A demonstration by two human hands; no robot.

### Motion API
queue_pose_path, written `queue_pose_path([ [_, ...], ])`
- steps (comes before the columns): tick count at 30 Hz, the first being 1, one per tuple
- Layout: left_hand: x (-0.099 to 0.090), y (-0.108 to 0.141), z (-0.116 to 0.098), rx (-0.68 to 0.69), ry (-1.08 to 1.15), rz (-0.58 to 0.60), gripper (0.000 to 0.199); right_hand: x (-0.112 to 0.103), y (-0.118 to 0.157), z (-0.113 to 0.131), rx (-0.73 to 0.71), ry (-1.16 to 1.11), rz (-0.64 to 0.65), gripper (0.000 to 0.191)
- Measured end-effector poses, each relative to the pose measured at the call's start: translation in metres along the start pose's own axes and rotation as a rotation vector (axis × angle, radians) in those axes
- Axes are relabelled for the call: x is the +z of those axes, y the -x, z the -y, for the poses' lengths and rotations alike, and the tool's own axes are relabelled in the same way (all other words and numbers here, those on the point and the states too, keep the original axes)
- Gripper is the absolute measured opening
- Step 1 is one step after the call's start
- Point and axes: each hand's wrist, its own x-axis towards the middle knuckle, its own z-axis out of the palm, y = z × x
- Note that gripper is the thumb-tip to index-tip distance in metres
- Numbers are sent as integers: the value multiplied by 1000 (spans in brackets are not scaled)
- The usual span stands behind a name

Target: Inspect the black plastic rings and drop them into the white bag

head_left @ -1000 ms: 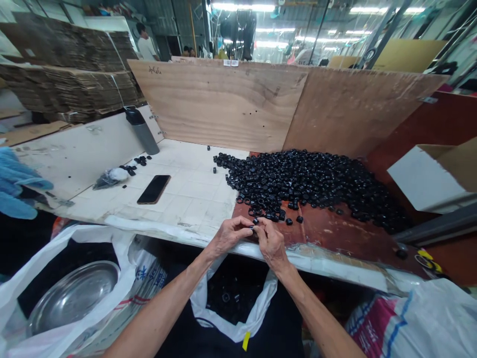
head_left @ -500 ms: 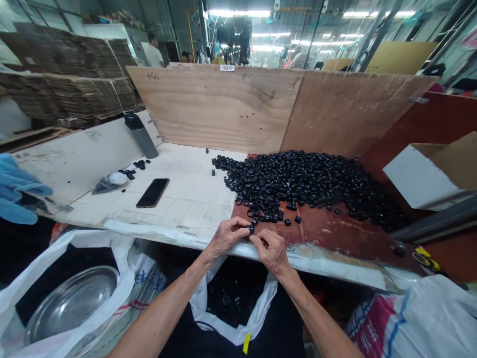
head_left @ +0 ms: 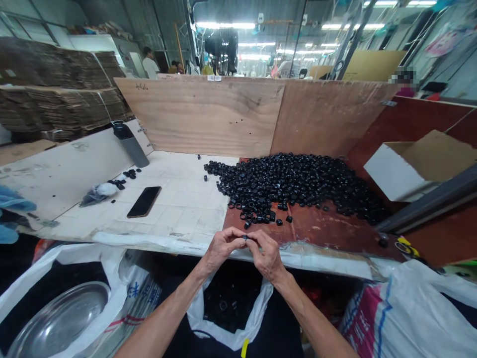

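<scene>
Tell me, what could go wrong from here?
The small black ring pinched between the left hand and right hand might slip and drop into the white plastic bag below. Loose rings at the front of the black pile could also roll off the reddish-brown board.

You have a black smartphone lying on the pale tiled bench to your left, a grey bottle standing beyond it. Plywood boards stand along the far edge. Flattened cardboard stacks rise far left, a steel basin sits in a white plastic bag near left, and a woven sack lies near right.
</scene>
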Motion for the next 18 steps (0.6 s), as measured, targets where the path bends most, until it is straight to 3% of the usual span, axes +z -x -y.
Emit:
queue_pose_path([
  [3,3,7,5,-16,32,-39,23,1,4,1,46,-16,-14,16],
  [7,3,15,9,-44,52,-66,23,2,9,5,-42,-5,24,14],
  [12,2,25,12,-31,83,-67,21,1,14,11,95,-79,55,10],
  [15,4,31,15,-45,113,-61,18,2,17,15,8,-69,60,12],
  [16,5,33,16,-37,103,-76,18,3,18,16,27,-85,61,13],
  [18,6,37,19,38,5,-125,15,8,21,19,195,-172,59,13],
])
